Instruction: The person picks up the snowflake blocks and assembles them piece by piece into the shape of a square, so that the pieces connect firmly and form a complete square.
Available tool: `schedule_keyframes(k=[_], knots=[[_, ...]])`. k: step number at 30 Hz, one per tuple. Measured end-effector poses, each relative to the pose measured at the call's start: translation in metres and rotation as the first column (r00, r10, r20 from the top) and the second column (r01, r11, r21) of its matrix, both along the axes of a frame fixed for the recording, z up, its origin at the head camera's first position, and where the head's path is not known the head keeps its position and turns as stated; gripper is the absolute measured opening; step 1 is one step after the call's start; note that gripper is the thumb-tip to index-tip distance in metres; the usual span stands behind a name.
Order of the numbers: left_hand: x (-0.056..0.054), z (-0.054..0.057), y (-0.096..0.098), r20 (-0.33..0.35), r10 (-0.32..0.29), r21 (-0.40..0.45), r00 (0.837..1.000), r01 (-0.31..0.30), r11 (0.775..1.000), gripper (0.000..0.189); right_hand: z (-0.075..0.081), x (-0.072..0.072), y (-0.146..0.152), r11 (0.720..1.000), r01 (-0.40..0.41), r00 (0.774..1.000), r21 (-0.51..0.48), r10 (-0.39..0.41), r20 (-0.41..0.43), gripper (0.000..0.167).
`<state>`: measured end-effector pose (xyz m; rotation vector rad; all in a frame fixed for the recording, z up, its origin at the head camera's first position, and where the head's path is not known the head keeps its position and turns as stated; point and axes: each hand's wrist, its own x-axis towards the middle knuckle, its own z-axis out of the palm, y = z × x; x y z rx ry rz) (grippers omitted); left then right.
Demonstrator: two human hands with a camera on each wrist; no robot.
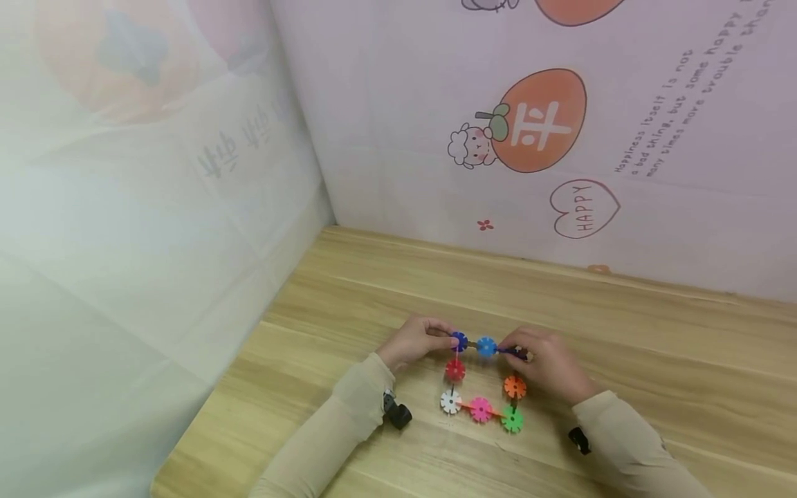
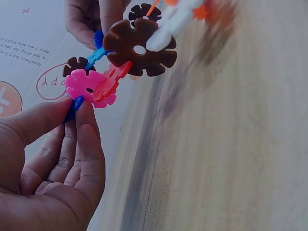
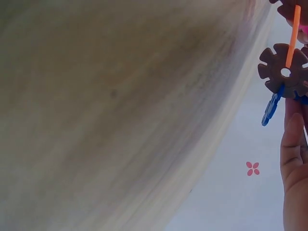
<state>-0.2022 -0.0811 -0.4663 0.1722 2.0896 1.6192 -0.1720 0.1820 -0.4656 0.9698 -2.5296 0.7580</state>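
Observation:
A loop of notched plastic snowflake discs is held up between both hands, the discs slotted edge to edge. My left hand pinches a dark blue disc between thumb and fingers at the upper left corner. A light blue disc lies between the hands, joined through a brown one. At the upper right, my right hand pinches another dark blue disc, seen edge-on; its fingertips are partly hidden. Red, white, pink, green and orange discs continue the loop.
Beneath the hands is a wooden tabletop. A printed cloth hangs along its far side, and a pale cloth hangs along the left. Small black cameras sit at the left wrist and right wrist.

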Motion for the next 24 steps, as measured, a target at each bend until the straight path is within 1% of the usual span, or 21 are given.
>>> schedule_keyframes(k=[4, 9, 14, 24], knots=[[0.0007, 0.0011, 0.0002, 0.002, 0.001, -0.002, 1.000, -0.001, 1.000, 0.016, -0.0012, -0.0005, -0.0004, 1.000, -0.021, 0.999, -0.001, 0.021, -0.043, 0.027], [0.0014, 0.0024, 0.0008, 0.011, 0.012, 0.001, 1.000, -0.012, 1.000, 0.016, -0.0005, -0.0001, -0.0016, 0.999, -0.049, 0.996, -0.018, 0.048, -0.071, 0.026], [0.0012, 0.0011, 0.0021, 0.013, 0.015, -0.003, 1.000, -0.015, 1.000, 0.016, 0.0002, 0.0017, -0.0016, 0.999, -0.047, 0.996, -0.019, 0.046, -0.073, 0.025], [0.0008, 0.0009, 0.0050, 0.021, 0.018, -0.018, 1.000, -0.018, 1.000, 0.018, 0.0028, 0.0042, -0.0039, 0.998, -0.054, 0.998, -0.028, 0.053, -0.039, 0.027]])
